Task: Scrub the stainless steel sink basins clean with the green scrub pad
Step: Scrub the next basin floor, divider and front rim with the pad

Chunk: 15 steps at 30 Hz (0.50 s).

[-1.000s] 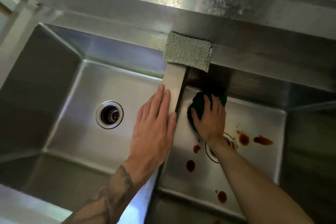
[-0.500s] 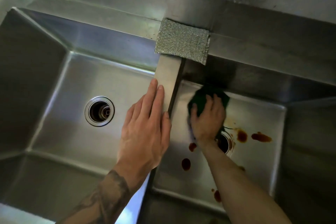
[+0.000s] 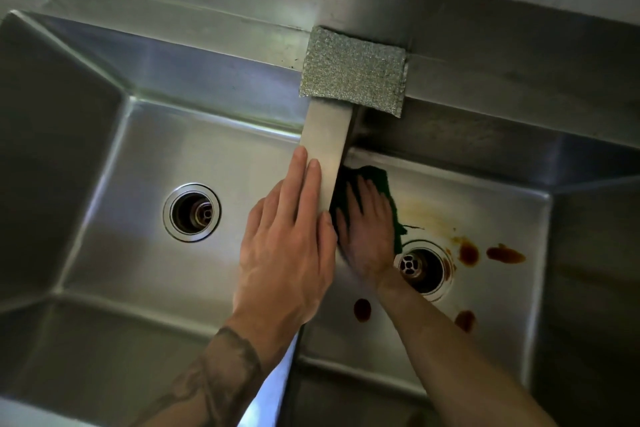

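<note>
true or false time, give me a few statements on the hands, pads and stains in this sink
1. The right hand presses the green scrub pad in the right basin. True.
2. The left hand holds the silver scourer. False: it rests flat on the divider; the scourer lies on the back rim.
3. The brown stains are in the left basin. False: they are in the right basin.
4. The left drain and right drain both show. True.

The left basin (image 3: 121, 253) is brushed stainless steel with a soft sheen. The right basin (image 3: 502, 215) looks duller and carries glossy brown stains (image 3: 504, 253). The green scrub pad (image 3: 379, 175) seems rough and fibrous, though blurred. The silver pad (image 3: 353, 69) is glittery woven mesh.
</note>
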{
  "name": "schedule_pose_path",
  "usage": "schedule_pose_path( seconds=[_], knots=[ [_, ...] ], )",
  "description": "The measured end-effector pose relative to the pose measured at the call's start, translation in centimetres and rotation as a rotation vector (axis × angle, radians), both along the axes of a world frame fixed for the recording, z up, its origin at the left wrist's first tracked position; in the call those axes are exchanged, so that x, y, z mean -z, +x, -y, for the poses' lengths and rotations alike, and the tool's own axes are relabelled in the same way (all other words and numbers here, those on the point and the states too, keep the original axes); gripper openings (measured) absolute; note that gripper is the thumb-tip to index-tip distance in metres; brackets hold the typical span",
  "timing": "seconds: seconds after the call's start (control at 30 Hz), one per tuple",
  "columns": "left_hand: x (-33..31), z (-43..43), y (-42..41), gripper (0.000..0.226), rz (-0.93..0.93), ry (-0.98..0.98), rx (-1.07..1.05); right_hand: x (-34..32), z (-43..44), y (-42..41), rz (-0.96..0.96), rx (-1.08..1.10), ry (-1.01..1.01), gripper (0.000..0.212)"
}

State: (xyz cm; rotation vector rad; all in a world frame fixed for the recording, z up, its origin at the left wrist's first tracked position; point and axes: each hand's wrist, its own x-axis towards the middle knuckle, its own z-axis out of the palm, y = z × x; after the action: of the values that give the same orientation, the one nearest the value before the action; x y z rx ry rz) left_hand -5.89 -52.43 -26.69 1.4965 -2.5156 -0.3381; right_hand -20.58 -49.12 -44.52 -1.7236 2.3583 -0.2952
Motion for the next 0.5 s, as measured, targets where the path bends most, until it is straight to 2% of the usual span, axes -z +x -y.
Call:
schedule_pose_path(
  seconds=[0.03, 0.1, 0.27, 0.4, 0.5],
  knots=[
    [0.0, 0.0, 0.0, 0.058, -0.003, 0.005, -0.001, 0.2, -0.8, -0.5, -0.001, -0.085, -0.010, 0.055],
    [0.0, 0.1, 0.0, 0.058, -0.010, 0.005, -0.003, 0.7, -1.0, -2.6, -0.028, -0.113, -0.033, 0.053],
    [0.0, 0.1, 0.1, 0.058, -0.021, 0.011, 0.001, 0.1, 3.2, -3.0, -0.038, 0.213, -0.045, 0.050],
    [-0.3, 0.1, -0.1, 0.058, -0.020, 0.037, -0.002, 0.3, -1.9, 1.2, 0.022, -0.038, -0.025, 0.054],
    [-0.3, 0.0, 0.0, 0.058, -0.023, 0.037, -0.011, 0.5, -3.2, -0.4, 0.020, -0.147, -0.047, 0.053]
  ],
)
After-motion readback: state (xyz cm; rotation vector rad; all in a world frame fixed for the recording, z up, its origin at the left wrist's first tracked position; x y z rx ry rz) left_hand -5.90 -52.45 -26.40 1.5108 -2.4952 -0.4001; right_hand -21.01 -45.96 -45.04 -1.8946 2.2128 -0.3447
